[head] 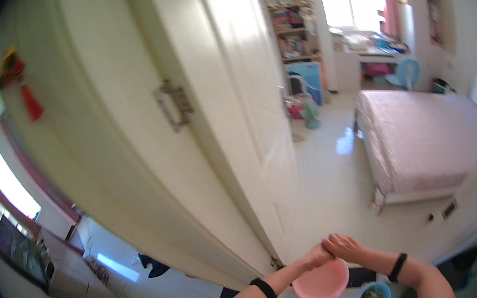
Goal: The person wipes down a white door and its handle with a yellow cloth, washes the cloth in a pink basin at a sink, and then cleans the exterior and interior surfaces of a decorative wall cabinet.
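My left hand (318, 257) and my right hand (342, 246) are pressed together in front of me, fingers curled. Whether anything is held inside them is hidden. Just below them, a pink plastic basin (321, 282) stands on the floor, partly covered by my left hand and forearm. To its right is a small blue bucket (374, 297) with dark, leafy-looking scraps in it. A black band circles each forearm.
A cream door (232, 104) with a metal strike plate or latch fitting (173, 105) on the adjoining frame rises at the left. Beyond the doorway stand a bed (427, 137) with a pink cover, a bookshelf (289, 15), a green fan (311, 114) and a blue chair (407, 72). A television (19, 252) is far left.
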`<state>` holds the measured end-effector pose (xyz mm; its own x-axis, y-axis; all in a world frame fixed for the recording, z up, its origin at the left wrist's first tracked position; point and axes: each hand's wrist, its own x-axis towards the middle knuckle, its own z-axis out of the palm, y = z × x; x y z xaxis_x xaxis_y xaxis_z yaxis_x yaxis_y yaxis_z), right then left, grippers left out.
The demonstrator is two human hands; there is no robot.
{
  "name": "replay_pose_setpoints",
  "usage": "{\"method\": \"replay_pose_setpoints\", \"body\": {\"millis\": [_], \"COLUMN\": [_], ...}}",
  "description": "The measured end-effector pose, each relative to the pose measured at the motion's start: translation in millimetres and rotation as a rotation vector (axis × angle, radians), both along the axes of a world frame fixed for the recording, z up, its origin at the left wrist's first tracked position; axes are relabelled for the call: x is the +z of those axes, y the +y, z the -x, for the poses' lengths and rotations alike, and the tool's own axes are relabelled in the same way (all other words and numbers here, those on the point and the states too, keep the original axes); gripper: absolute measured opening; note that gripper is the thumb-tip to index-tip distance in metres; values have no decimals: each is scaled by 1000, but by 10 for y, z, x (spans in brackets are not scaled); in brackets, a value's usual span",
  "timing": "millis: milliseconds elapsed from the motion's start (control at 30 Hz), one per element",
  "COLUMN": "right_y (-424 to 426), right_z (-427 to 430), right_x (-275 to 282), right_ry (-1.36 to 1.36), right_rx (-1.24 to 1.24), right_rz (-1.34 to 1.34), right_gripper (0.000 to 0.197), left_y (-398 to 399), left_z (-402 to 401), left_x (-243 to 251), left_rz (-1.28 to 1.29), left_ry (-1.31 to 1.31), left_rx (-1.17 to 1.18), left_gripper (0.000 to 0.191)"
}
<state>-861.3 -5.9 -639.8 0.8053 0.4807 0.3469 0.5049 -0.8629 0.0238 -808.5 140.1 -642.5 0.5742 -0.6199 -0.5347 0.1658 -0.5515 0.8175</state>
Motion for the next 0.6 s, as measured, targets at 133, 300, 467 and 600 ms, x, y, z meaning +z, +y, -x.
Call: {"method": "replay_pose_setpoints", "body": {"millis": [133, 300, 467, 600], "right_y": [176, 195, 307, 404], "right_z": [-239, -399, -389, -473], "right_x": [-167, -350, -446, -543], "right_ry": [-160, -38, 79, 230], "right_rx": [0, -98, -344, -454], "right_rz": [149, 104, -60, -121], "right_gripper": [4, 11, 9, 13], "left_y": [107, 21, 4, 60], "left_z": [-144, -129, -255, -240], "left_x": [-465, -408, -572, -409], "left_rz": [73, -52, -130, -316], "left_ry": [-201, -508, -858, -955], "left_rx": [86, 202, 30, -27], "left_gripper": [24, 20, 27, 23]}}
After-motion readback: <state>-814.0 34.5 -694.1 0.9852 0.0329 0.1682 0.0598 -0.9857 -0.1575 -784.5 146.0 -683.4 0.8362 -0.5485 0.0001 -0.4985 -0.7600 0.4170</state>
